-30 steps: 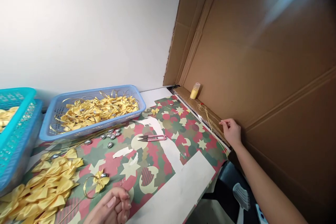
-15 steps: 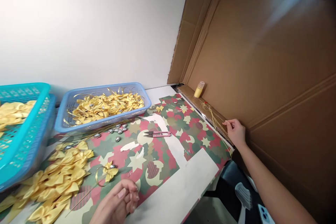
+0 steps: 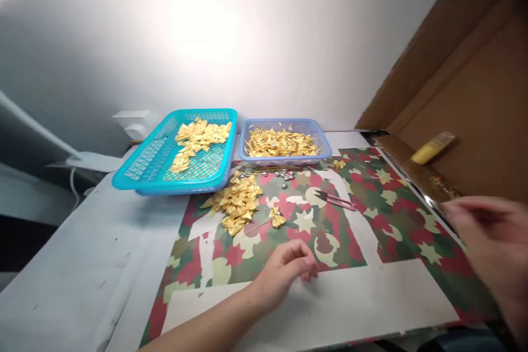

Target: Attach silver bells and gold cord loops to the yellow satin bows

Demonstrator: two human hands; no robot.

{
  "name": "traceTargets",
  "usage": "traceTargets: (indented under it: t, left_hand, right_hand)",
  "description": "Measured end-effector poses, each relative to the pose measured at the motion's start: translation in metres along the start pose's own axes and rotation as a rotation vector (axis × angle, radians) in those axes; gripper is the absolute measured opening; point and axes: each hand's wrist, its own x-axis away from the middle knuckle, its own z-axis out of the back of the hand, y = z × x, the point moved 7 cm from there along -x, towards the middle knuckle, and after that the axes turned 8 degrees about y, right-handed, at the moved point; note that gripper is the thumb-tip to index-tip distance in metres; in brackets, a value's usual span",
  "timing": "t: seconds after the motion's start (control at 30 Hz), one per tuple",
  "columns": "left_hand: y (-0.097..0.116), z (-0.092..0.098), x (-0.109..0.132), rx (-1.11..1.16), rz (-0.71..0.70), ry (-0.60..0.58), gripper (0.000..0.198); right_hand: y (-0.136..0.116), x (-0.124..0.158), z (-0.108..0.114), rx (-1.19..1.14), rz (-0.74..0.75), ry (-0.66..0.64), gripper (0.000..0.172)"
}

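Note:
My left hand [image 3: 284, 275] rests low over the middle of the table, its fingers loosely curled with nothing visible in them. Just beyond it lies a yellow ribbon bow with a small silver bell [image 3: 276, 218]. A heap of yellow bows [image 3: 237, 202] is spread to the left of that. Behind are loose silver bells [image 3: 284, 177] and a bundle of thin gold ties [image 3: 277, 169]. Pink-handled thread snips [image 3: 336, 201] lie right of centre. At the right edge my right hand [image 3: 493, 239] is raised and smeared by motion, so its fingers and anything in them are unclear.
A turquoise basket [image 3: 146, 170] with yellow bows stands at the back left. Beside it, a blue basket [image 3: 284, 160] holds gold-tied bows. A yellow-filled bottle [image 3: 433, 147] stands on the ledge by the cardboard wall [image 3: 474, 82]. A white power adapter [image 3: 134, 121] is at the wall.
The view has swung left, bringing both baskets fully into sight. My right hand has lifted from the threads on the cardboard ledge and is moving; my left hand stays loosely curled over the table.

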Motion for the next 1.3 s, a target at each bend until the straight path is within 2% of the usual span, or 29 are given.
traceTargets:
  t: [0.07, 0.1, 0.13, 0.23, 0.33, 0.4, 0.5, 0.6, 0.73, 0.77, 0.8, 0.83, 0.87, 0.9, 0.97, 1.0, 1.07, 1.17, 1.23, 1.3]
  left_hand:
    - [0.002, -0.008, 0.007, -0.066, -0.021, -0.069, 0.023]
    - [0.003, -0.012, 0.010, -0.128, -0.061, -0.120, 0.020]
    - [0.004, -0.017, 0.014, -0.207, -0.119, -0.178, 0.019]
    - [0.002, -0.027, 0.022, -0.389, -0.267, -0.314, 0.016]
    - [-0.003, -0.028, 0.023, -0.439, -0.326, -0.345, 0.015]
    - [-0.003, -0.027, 0.023, -0.447, -0.374, -0.358, 0.017]
    - [-0.002, -0.029, 0.025, -0.418, -0.412, -0.431, 0.018]
    - [0.000, -0.032, 0.027, -0.400, -0.447, -0.472, 0.019]
    - [0.010, -0.033, 0.031, -0.497, -0.530, -0.437, 0.022]
    - [0.017, -0.032, 0.033, -0.536, -0.583, -0.385, 0.020]
    - [0.027, -0.028, 0.034, -0.576, -0.655, -0.287, 0.016]
    - [0.038, -0.021, 0.034, -0.612, -0.739, -0.142, 0.010]
    - [0.051, -0.009, 0.035, -0.629, -0.811, 0.060, 0.005]
    - [0.062, 0.004, 0.035, -0.627, -0.845, 0.265, 0.010]
    - [0.073, 0.028, 0.033, -0.601, -0.818, 0.556, 0.018]
    - [0.073, 0.035, 0.027, -0.610, -0.750, 0.599, 0.020]
    - [0.067, 0.041, 0.010, -0.618, -0.592, 0.526, 0.019]
    - [0.056, 0.037, -0.006, -0.552, -0.461, 0.313, 0.022]
    - [0.053, 0.035, -0.008, -0.527, -0.416, 0.263, 0.021]
    - [0.052, 0.035, -0.009, -0.566, -0.375, 0.272, 0.014]
  right_hand:
    - [-0.086, 0.032, -0.056, -0.197, 0.394, -0.390, 0.002]
    - [-0.125, 0.051, -0.075, -0.321, 0.570, -0.525, 0.003]
    - [-0.154, 0.068, -0.094, -0.370, 0.681, -0.636, 0.007]
    - [-0.215, 0.098, -0.139, -0.295, 0.858, -0.787, 0.004]
    - [-0.248, 0.128, -0.180, -0.035, 1.051, -0.970, 0.004]
    - [-0.253, 0.145, -0.205, 0.151, 1.091, -1.130, 0.009]
    - [-0.250, 0.153, -0.223, 0.209, 1.067, -1.187, 0.015]
    - [-0.234, 0.146, -0.225, 0.168, 1.038, -1.208, 0.019]
    - [-0.200, 0.128, -0.211, 0.001, 0.974, -1.259, 0.017]
    - [-0.192, 0.125, -0.206, -0.075, 0.921, -1.260, 0.014]
    - [-0.185, 0.119, -0.200, -0.227, 0.783, -1.236, 0.013]
    - [-0.176, 0.115, -0.196, -0.357, 0.634, -1.196, 0.014]
    - [-0.167, 0.112, -0.191, -0.462, 0.496, -1.138, 0.013]
    - [-0.159, 0.112, -0.187, -0.544, 0.393, -1.071, 0.011]
    - [-0.149, 0.119, -0.178, -0.655, 0.287, -0.980, 0.009]
    - [-0.147, 0.123, -0.175, -0.698, 0.266, -0.943, 0.008]
    - [-0.147, 0.128, -0.169, -0.753, 0.247, -0.879, 0.010]
    - [-0.149, 0.127, -0.165, -0.786, 0.227, -0.797, 0.012]
    - [-0.149, 0.122, -0.163, -0.802, 0.217, -0.761, 0.012]
    - [-0.149, 0.118, -0.162, -0.818, 0.214, -0.734, 0.012]
